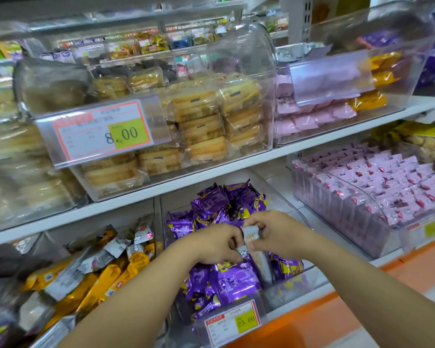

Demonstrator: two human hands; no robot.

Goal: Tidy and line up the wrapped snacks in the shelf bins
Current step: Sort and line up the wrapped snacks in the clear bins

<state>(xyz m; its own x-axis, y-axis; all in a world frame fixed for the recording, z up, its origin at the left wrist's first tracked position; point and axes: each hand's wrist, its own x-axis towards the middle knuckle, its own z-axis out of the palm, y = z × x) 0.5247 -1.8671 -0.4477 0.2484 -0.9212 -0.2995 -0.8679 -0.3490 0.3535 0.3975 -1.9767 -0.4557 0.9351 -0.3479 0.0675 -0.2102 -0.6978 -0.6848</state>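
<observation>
Item 1: clear bin [162, 217], lower shelf, centre of view. We log it as holding loose purple-wrapped snacks [234, 280], heaped at mixed angles and not in rows. A price tag [232, 322] reading 23.60 sits on its front, at 6 o'clock of the heap.

Item 2: pale wrapped snack [250, 236], silver-white, held above the purple heap. Our left hand [216, 243] pinches its lower end with curled fingers. Our right hand [274, 232] pinches its upper end, at 3 o'clock of the left hand. The two hands are nearly touching.

Item 3: neighbouring bin at 9 o'clock, with yellow and silver packets [98, 272] lying jumbled and slanted.

Item 4: neighbouring bin at 3 o'clock, with pink packets [374, 192] standing upright in close rows.

Item 5: upper shelf, 12 o'clock. Here we note a lidded clear bin of stacked biscuit packs [199, 121] in see-through wrap. A large tag [103, 131] reading 8.00 sits on its front.

Item 6: upper shelf, 2 o'clock. This clear bin holds flat pink sachets [312, 116], with orange-yellow packets behind them.
</observation>
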